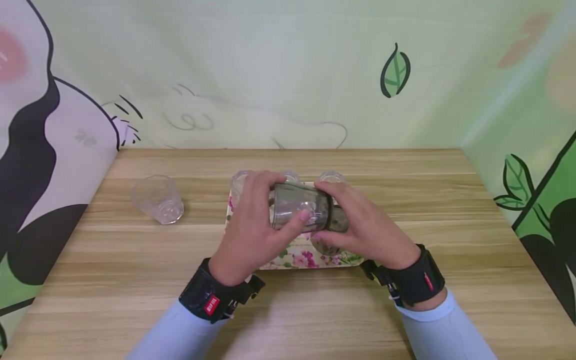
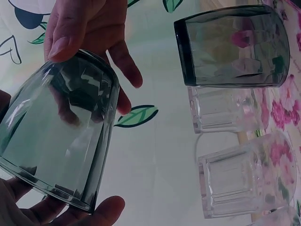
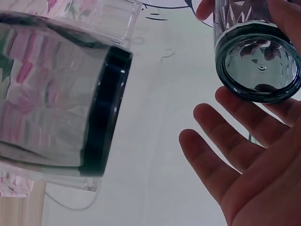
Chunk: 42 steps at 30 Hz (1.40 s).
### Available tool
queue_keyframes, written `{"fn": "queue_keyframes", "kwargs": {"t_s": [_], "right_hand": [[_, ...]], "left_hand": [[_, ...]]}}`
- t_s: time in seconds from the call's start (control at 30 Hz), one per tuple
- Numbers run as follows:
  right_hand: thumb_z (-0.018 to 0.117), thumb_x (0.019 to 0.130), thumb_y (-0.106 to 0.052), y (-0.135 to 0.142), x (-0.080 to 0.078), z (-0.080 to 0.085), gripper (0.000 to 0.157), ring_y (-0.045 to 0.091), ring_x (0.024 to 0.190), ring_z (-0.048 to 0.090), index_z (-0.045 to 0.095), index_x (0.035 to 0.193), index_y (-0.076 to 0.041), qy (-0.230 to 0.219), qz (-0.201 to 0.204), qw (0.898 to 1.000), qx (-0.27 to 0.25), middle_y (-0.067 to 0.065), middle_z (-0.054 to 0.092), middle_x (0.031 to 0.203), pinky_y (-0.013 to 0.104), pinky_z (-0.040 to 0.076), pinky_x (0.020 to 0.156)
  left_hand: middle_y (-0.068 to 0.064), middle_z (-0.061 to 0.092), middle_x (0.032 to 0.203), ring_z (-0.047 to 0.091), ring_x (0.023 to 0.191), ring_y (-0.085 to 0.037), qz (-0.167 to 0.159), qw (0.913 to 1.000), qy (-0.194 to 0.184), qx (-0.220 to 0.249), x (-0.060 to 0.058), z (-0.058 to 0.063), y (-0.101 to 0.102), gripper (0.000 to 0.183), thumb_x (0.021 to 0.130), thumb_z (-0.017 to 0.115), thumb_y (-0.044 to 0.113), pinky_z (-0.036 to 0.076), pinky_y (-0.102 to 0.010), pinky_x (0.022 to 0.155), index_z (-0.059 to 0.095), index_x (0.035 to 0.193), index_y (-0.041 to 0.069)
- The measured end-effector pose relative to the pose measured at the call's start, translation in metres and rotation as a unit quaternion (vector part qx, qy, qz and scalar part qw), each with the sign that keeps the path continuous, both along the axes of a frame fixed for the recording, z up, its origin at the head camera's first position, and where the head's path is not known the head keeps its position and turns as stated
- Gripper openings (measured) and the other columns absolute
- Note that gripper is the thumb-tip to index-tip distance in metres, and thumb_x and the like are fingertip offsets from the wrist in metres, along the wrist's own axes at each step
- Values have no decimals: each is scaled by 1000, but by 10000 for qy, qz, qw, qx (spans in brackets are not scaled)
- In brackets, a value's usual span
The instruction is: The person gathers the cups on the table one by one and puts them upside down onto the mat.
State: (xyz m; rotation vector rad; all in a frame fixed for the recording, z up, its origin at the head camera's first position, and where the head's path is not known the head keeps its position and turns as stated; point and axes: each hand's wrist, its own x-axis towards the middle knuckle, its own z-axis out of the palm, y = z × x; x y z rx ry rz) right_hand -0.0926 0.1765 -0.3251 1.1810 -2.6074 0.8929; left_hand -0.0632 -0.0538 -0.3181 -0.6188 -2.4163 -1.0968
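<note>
In the head view both hands hold a grey tinted glass [image 1: 299, 205] tipped on its side above a floral tray [image 1: 288, 261]. My left hand [image 1: 256, 230] grips its wider rim end, with the thumb along its side. At the base end, my right hand [image 1: 366, 227] holds the glass between thumb and forefinger; the other fingers [image 3: 211, 155] spread loosely in the right wrist view. A second grey glass [image 2: 235, 52] stands upside down on the tray, partly hidden behind the right hand in the head view.
Several clear glasses [image 2: 247, 174] stand upside down along the tray's far side. Another clear glass [image 1: 159, 200] stands upright on the wooden table [image 1: 112, 280], left of the tray. A printed cloth backdrop [image 1: 270, 75] surrounds the table's back and sides.
</note>
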Motion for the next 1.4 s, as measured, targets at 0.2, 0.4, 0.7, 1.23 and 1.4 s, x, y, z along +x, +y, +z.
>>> {"fn": "queue_keyframes", "kwargs": {"t_s": [0.2,0.4,0.7,1.23,1.4], "right_hand": [[85,79,-31,1,1,0,89,21,117,58,38,151,-11,-86,101,9997,-212,13,59,137,50,59,96],[86,77,-25,2,2,0,91,21,116,57,37,153,-14,-199,288,9981,-500,13,59,136,49,60,94],[87,73,-9,0,3,2,89,21,121,56,41,150,-7,-267,433,9923,-1131,17,55,142,46,61,94],[86,72,-4,-7,0,-2,83,29,127,54,46,145,1,769,286,9864,-1426,23,56,139,54,55,100],[87,72,-6,-9,0,-5,85,32,130,52,46,146,-1,996,201,9871,-1241,24,56,138,56,51,106]], "left_hand": [[-15,51,127,53,107,-23,-40,9999,-132,-76,1,-2,0,64,89,69,41,61,-45,82,42,134,5],[-17,52,127,55,105,-26,-41,9995,-113,-309,2,-4,-4,64,90,66,43,62,-47,81,42,135,4],[-15,55,133,55,111,-23,-138,9989,-141,-418,2,-1,-12,62,92,65,43,61,-46,87,43,137,7],[-21,60,129,54,124,-29,1,9980,626,-87,3,9,-36,50,91,68,24,51,-54,106,53,133,0],[-21,61,131,54,126,-29,78,9976,671,-138,2,10,-42,48,92,67,23,50,-53,108,54,133,0]]}}
